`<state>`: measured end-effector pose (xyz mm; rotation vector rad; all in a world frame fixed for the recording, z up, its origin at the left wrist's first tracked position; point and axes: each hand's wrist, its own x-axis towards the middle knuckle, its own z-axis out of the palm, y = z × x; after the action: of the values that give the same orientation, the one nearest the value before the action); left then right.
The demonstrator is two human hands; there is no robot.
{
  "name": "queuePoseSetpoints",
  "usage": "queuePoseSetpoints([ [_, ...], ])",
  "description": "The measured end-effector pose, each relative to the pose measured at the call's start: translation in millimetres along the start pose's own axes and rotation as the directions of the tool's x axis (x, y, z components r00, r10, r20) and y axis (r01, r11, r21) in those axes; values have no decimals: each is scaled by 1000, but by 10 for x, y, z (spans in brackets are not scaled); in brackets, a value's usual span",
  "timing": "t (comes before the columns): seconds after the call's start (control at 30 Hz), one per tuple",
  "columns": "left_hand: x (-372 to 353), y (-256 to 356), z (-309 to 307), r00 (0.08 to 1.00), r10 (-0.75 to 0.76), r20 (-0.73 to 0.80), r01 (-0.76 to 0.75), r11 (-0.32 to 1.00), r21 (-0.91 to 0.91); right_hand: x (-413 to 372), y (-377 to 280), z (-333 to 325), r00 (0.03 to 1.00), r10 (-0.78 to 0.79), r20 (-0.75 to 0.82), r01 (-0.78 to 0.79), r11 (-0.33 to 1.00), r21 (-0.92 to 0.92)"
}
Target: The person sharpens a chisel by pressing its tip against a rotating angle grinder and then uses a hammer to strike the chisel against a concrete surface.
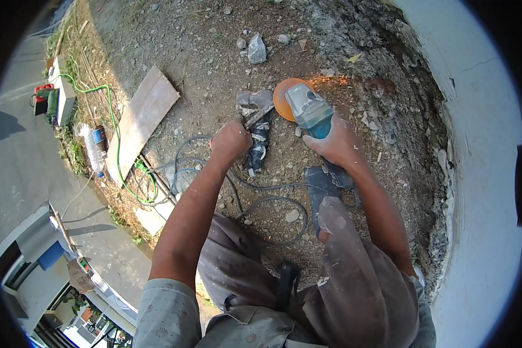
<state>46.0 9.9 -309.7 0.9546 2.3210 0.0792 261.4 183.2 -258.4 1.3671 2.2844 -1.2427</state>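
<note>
My right hand (341, 144) is wrapped round the teal body of an angle grinder (308, 107) with a grey head. Its orange disc (284, 100) faces left, and orange sparks (330, 80) fly off to the right. My left hand (231, 141) is closed on a narrow metal bar (258, 116), whose far end reaches the disc's left edge. Under that bar lies a hammer-like thing (254, 100) with a grey head and a dark, wrapped lower part. I cannot make out its exact kind.
A cable (284, 200) loops over the stony ground between my legs. A board (148, 119) lies left, near a green cord (111, 104) and plastic bottle (93, 152). Stones (257, 49) lie ahead. A white wall (475, 174) rises right. My boot (322, 188) stands below the grinder.
</note>
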Motion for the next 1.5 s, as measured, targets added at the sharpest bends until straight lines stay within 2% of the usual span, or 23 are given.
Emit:
queuePoseSetpoints([
  [0.17,33,5,-14,995,-60,82,55,996,66,-37,-45,-23,999,25,23,-25,1000,-13],
  [0.37,14,10,-58,994,-24,110,19,999,50,-28,82,37,999,-37,-20,37,999,-1],
  [0.57,-3,59,-85,994,-47,95,43,998,48,-78,143,26,998,-59,-18,60,997,51],
  [0.97,22,31,-58,994,-37,99,33,998,48,-195,185,20,1000,-25,-14,25,1000,16],
  [1.07,12,13,-26,999,-19,34,18,1000,4,-155,214,46,1000,-21,10,21,1000,3],
  [1.37,7,8,-6,1000,-8,3,8,1000,1,-238,121,9,1000,25,-17,-26,999,-27],
  [1.5,3,2,0,1000,-14,13,14,1000,-3,-187,174,32,1000,-15,11,15,999,33],
])
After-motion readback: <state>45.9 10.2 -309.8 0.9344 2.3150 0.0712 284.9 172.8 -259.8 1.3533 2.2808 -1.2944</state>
